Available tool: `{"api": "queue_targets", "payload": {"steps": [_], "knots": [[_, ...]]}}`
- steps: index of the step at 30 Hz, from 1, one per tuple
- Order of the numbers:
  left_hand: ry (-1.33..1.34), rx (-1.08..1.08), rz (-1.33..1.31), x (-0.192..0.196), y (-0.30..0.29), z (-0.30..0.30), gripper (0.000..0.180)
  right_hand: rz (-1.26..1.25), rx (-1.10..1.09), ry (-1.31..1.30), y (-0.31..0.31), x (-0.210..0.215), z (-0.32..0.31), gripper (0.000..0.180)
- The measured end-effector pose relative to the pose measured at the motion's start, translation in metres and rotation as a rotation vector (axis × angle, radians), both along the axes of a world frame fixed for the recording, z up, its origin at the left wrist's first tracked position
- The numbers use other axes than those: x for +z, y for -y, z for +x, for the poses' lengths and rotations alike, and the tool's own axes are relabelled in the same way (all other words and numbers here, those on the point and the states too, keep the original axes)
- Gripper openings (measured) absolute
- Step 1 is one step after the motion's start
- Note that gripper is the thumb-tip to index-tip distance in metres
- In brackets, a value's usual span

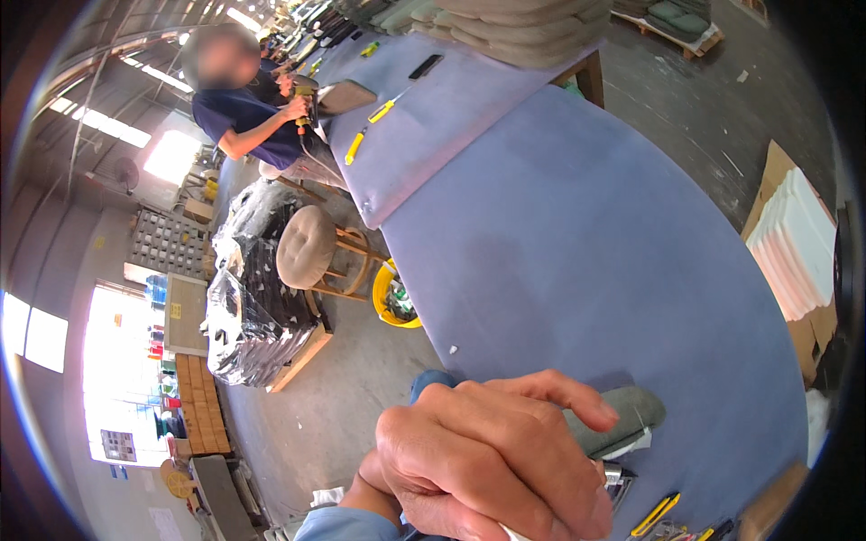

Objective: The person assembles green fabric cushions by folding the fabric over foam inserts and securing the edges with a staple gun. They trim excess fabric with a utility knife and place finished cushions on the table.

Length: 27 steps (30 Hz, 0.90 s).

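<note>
My left hand (492, 455) looms large at the bottom middle, its blue sleeve (347, 523) entering from the lower left. Most of its fingers are curled in, while one sticks out to the right. A sliver of white shows beneath the curled fingers, too little to name, and what they hold is hidden. Just beyond the hand lies a grey-green cushion piece (622, 417) with a white edge, partly covered by it. A metal tool (618, 478) peeks out beside the fingers, its kind hidden. My right hand does not show.
A blue-grey covered table (595, 243) stretches ahead, with a yellow cutter knife (656, 514) near its front. Beyond, a co-worker (257, 117) holds a power tool (304, 104). Left stand a round stool (307, 248), a yellow bin (397, 311) and a wrapped stack (257, 288). White foam sheets (794, 243) lean right.
</note>
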<state>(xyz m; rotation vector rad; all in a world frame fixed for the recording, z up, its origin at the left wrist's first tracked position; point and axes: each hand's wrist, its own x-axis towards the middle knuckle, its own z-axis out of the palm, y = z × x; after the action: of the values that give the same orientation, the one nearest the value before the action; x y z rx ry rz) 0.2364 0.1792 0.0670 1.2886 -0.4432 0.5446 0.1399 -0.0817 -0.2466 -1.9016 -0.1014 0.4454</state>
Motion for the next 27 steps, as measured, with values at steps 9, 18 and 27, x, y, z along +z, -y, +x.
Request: {"api": "queue_targets", "payload": {"steps": [9, 18, 27], "knots": [[-0.547, -0.051, 0.062, -0.107, -0.001, 0.022, 0.057, 0.213, -0.162, 0.094, -0.036, 0.031, 0.023, 0.045], [-1.102, -0.363, 0.445, -0.289, 0.068, -0.057, 0.072, 0.336, -0.144, -0.056, -0.012, 0.022, 0.015, 0.044], [-1.119, -0.270, 0.601, -0.243, 0.078, -0.087, 0.070, 0.470, -0.057, -0.080, -0.002, 0.007, 0.015, 0.041]]}}
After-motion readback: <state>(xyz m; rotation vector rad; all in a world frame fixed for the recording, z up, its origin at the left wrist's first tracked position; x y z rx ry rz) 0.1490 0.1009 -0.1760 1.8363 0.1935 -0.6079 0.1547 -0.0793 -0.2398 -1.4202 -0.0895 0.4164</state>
